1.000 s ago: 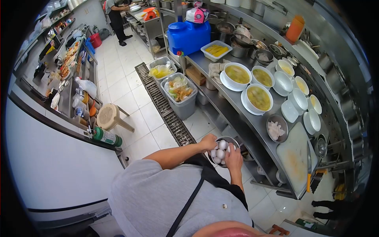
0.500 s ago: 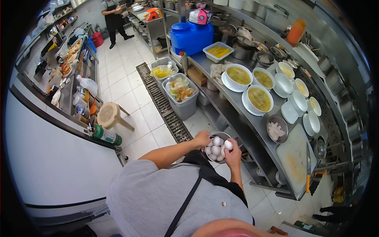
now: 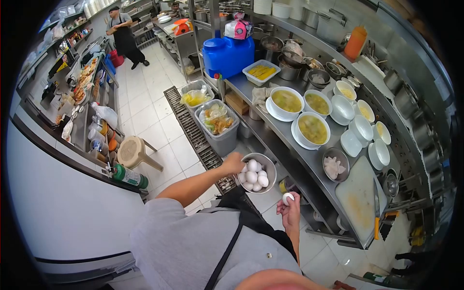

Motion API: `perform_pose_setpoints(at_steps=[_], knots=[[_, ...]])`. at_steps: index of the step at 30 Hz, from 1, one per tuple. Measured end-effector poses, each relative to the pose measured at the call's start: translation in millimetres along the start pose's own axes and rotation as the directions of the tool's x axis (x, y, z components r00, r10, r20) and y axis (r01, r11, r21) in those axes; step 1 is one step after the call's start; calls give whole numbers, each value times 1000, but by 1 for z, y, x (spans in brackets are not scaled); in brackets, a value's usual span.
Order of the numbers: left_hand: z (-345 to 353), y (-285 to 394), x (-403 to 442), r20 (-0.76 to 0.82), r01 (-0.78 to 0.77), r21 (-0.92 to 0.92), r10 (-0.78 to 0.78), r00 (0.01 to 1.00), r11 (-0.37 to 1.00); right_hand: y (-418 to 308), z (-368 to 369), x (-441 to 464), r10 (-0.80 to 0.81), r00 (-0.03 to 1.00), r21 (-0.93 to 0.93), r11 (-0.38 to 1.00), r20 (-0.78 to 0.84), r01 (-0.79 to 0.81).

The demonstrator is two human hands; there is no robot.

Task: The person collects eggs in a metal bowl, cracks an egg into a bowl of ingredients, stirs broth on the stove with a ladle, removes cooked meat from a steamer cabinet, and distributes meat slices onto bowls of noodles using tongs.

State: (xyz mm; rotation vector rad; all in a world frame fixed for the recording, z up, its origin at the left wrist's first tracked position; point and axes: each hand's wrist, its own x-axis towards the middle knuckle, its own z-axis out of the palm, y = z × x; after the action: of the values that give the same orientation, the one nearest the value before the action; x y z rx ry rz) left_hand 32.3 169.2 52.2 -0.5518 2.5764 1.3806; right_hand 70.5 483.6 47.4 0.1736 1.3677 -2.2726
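Observation:
A metal bowl (image 3: 271, 170) full of white eggs (image 3: 253, 176) is held in front of my body, above the tiled floor. My left hand (image 3: 233, 164) is closed on the left part of its rim, with the fingertips partly hidden. To the right of the bowl and apart from it, my right hand (image 3: 291, 211) grips a single white egg (image 3: 288, 198) between thumb and fingers.
Along the steel counter (image 3: 309, 157) stand soup bowls (image 3: 311, 128), white bowls (image 3: 361, 127), a cutting board (image 3: 358, 191) and a knife (image 3: 376, 212). A grey bin (image 3: 220, 135) and a plastic stool (image 3: 133, 152) are on the floor. Another person (image 3: 123, 36) stands far back.
My right hand has drawn away from the bowl toward the lower right with one egg. The bowl and my left hand have shifted slightly left and up in view.

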Motion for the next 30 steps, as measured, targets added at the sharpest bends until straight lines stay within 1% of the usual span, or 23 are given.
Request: perform_pose_setpoints(at_steps=[2, 3, 5, 6, 7, 8, 10, 11, 12, 13, 14, 15, 16, 17, 18, 19, 22, 23, 24, 25, 26, 29, 30], knots=[[-20, 7, -1, -138, -164, 217, 197, 971, 962, 9, -12, 3, 36, 999, 74, 997, -5, -35], [-32, 12, -1, -141, -163, 220, 197, 970, 962, 12, -15, 4, 51, 998, 83, 995, -32, -48], [-57, 22, 0, -148, -96, 102, 111, 983, 990, 11, -13, 6, 75, 996, 73, 995, -39, -72], [-71, 27, 2, -139, -144, 122, 161, 977, 982, 13, -14, 4, 99, 994, 64, 993, -52, -96], [-90, 43, -2, -91, -55, 40, 59, 994, 998, 16, -16, 6, 94, 994, 73, 993, -62, -90], [-100, 36, 8, -170, -283, 44, 286, 943, 958, 21, -19, 13, 118, 991, 35, 993, -65, -116], [-135, 58, 19, -172, -197, -41, 187, 967, 980, 30, -22, 15, 115, 984, 49, 993, -137, -109], [-154, 72, 30, -140, -168, -81, 155, 978, 983, 32, -21, 17, 144, 982, 14, 990, -124, -143], [-175, 115, 16, -161, -179, -34, 171, 972, 983, 33, -21, 20, 176, 979, -26, 983, -105, -179], [-194, 118, 37, -238, -231, -38, 216, 947, 972, 37, -23, 23, 194, 977, -13, 981, -86, -196], [-218, 136, 55, -213, -187, -20, 179, 961, 982, 34, -20, 22, 188, 976, 8, 982, -110, -189], [-238, 160, 69, -198, -243, -70, 225, 954, 968, 28, -13, 22, 155, 978, -20, 987, -139, -160], [-259, 180, 90, -242, -317, 77, 327, 914, 945, 25, -8, 24, 125, 979, -54, 989, -163, -135], [-282, 206, 113, -223, -355, 174, 388, 894, 918, 25, -9, 28, 125, 976, -49, 990, -177, -136], [-296, 241, 121, -191, -349, 23, 347, 918, 937, 25, -11, 32, 112, 976, -20, 993, -186, -118], [-312, 266, 148, -171, -398, 9, 394, 903, 917, 22, -13, 38, 95, 976, 7, 995, -196, -95], [-331, 349, 214, -250, -445, -118, 407, 878, 888, 15, -10, 51, 57, 953, 72, 997, -296, -38], [-341, 375, 242, -214, -398, -105, 370, 904, 911, 11, -7, 56, 50, 945, 85, 996, -324, -24], [-350, 393, 282, -184, -455, -126, 430, 884, 881, 7, -3, 58, 53, 937, 93, 995, -344, -22], [-350, 416, 298, -121, -406, -165, 390, 913, 899, 3, 2, 61, 48, 924, 85, 996, -379, -16], [-383, 428, 392, -124, -396, -252, 377, 918, 883, -1, 6, 69, 36, 910, 78, 997, -413, -4], [-392, 476, 473, 32, -265, -232, 280, 959, 936, -11, 17, 78, -22, 865, 81, 994, -501, 72], [-387, 476, 489, 92, -327, -197, 350, 932, 924, -11, 25, 77, -43, 836, 96, 989, -546, 114]])
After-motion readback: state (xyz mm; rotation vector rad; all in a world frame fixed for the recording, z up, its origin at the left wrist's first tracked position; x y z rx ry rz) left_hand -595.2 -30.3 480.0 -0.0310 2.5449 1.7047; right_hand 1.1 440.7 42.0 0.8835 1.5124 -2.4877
